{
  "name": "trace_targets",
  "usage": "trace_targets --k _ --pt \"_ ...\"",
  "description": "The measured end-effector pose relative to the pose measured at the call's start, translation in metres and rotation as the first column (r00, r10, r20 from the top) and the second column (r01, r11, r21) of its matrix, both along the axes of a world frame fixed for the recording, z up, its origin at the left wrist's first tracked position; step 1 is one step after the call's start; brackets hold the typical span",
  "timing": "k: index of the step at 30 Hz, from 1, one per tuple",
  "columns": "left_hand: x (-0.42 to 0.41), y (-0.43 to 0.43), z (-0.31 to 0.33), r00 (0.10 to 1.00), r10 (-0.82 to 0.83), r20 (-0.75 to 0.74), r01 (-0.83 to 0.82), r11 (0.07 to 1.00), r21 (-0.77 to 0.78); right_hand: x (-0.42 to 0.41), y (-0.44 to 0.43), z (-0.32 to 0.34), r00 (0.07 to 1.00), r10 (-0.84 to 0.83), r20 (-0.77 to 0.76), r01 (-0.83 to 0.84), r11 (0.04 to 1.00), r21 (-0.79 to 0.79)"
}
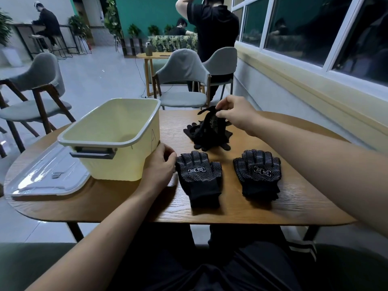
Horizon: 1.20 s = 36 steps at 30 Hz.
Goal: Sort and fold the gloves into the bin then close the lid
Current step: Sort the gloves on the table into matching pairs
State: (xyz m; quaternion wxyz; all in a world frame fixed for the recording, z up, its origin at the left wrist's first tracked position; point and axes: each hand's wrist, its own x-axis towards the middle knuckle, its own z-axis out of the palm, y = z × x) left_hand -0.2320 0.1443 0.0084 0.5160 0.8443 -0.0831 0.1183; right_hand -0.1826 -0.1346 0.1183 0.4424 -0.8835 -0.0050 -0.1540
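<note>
Sorting step. Right hand (235, 115) pinches a black dotted knit glove (210, 122) in its fingers (220, 111), lifting it off the heap (210, 141). Left hand (160, 164) lies loosely curled, empty. Next, likely: match it to a flat stack (258, 174).

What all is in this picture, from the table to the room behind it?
bin: one, pale yellow with grey rim and handle, left on the table, open, nothing seen inside.
lid: one, clear, flat on the table left of the bin.
flat gloves: two showing, black with white dots, side by side near the front edge; the other is here.
glove pile: one heap, black, behind the flat gloves.
lifted glove: one, black, dotted, held above the pile.
table: one, wooden, under everything.
chairs: three, grey, beyond the table.
other people: three, dark clothes, far background.
left hand: one, bare, beside the bin's near corner, holding nothing.
right hand: one, bare, pinching the lifted glove.
</note>
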Motion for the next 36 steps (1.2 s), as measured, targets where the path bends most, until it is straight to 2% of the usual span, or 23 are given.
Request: trace_targets --k 5,10,17,21,28,32,36 --pt "-0.004 0.0 0.003 0.998 -0.046 0.032 0.046 0.999 0.003 -0.016 0.012 0.013 0.989 0.083 -0.124 -0.04 0.948 0.317" --pt "-0.009 -0.004 0.009 0.973 -0.132 0.19 0.121 0.99 0.072 -0.033 0.023 0.018 0.963 0.187 -0.192 -0.061 0.85 0.524" --pt "-0.025 -0.023 0.051 0.877 -0.17 0.449 0.076 0.972 0.221 -0.052 0.037 0.019 0.898 0.37 -0.237 -0.079 0.667 0.741" --pt "-0.018 -0.031 0.065 0.826 -0.23 0.514 0.069 0.947 0.313 -0.062 0.04 0.027 0.881 0.413 -0.232 -0.072 0.601 0.796" --pt "-0.003 -0.033 0.085 0.761 -0.166 0.627 -0.017 0.961 0.275 -0.073 0.034 0.033 0.873 0.44 -0.212 -0.104 0.591 0.8" --pt "0.003 -0.034 0.099 0.755 -0.218 0.618 0.019 0.95 0.312 -0.078 0.02 0.028 0.876 0.423 -0.231 -0.102 0.631 0.769" --pt "0.013 -0.036 0.111 0.773 -0.248 0.584 0.036 0.937 0.349 -0.082 -0.004 0.015 0.897 0.351 -0.268 -0.071 0.713 0.697"
